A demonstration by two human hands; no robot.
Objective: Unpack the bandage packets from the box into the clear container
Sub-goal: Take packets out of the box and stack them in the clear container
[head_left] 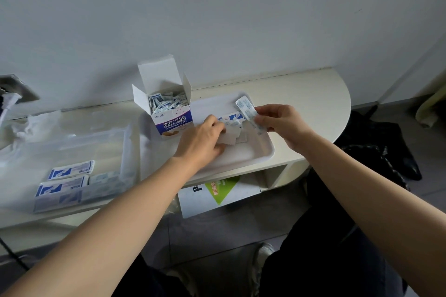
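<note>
fingers: right hand fingertips pinch one end of a bandage packet, raised off the pile, probably to single it out.
left hand: curled down on the loose packets, seemingly steadying them; a real grip i cannot tell.
white tray: staging spot under both hands.
box: open, flaps up, still full, just beside the tray for short reaches.
clear container: well to the left, holding a few flat packets.

Box upright, flaps open, packed with bandage packets; clear container left, few packets inside.
</note>
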